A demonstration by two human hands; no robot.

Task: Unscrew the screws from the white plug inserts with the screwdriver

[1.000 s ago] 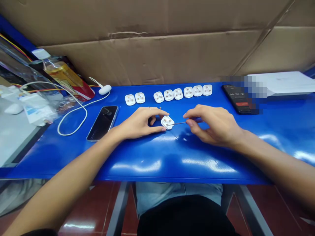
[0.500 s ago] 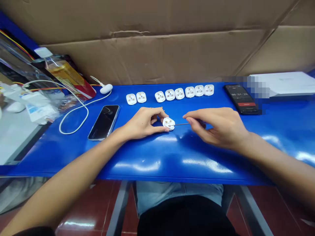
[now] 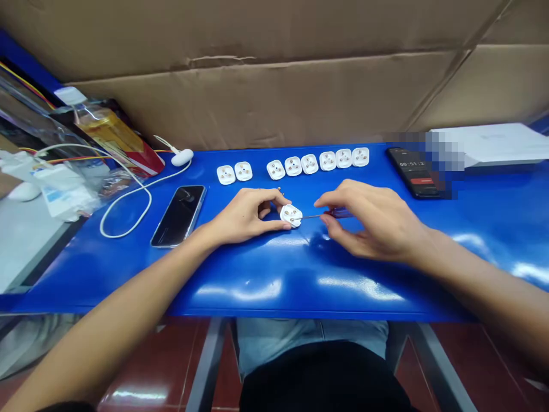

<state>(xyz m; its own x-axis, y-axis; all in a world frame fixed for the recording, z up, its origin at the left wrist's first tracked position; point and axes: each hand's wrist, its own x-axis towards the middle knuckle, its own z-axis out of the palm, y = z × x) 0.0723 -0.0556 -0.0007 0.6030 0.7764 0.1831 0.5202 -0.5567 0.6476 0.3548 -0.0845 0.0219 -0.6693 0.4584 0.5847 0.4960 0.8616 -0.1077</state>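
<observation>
My left hand (image 3: 246, 216) pinches a white plug part (image 3: 290, 215) between thumb and fingers, low over the blue table. Brass-coloured metal bits show in its face. In my right hand (image 3: 373, 220) is a screwdriver (image 3: 339, 213) with a dark red handle, its thin shaft pointing left and its tip at the lower part of the plug face. Just behind my left fingertips lie tiny brass-coloured pieces (image 3: 279, 189), too small to name. Several more white plug parts (image 3: 309, 164) stand in a row behind my hands, two of them apart at the left.
A smartphone (image 3: 179, 216) lies left of my left hand. Beyond it are a white cable (image 3: 148, 209), a bottle (image 3: 109, 133) and plastic bags. At the right sit a phone with a running timer (image 3: 409, 171) and a white box (image 3: 493, 143). Cardboard (image 3: 274, 103) walls the back.
My right fingers have spread a little from the screwdriver handle, showing more of it. The tip stays at the plug part. The whole view has shifted slightly.
</observation>
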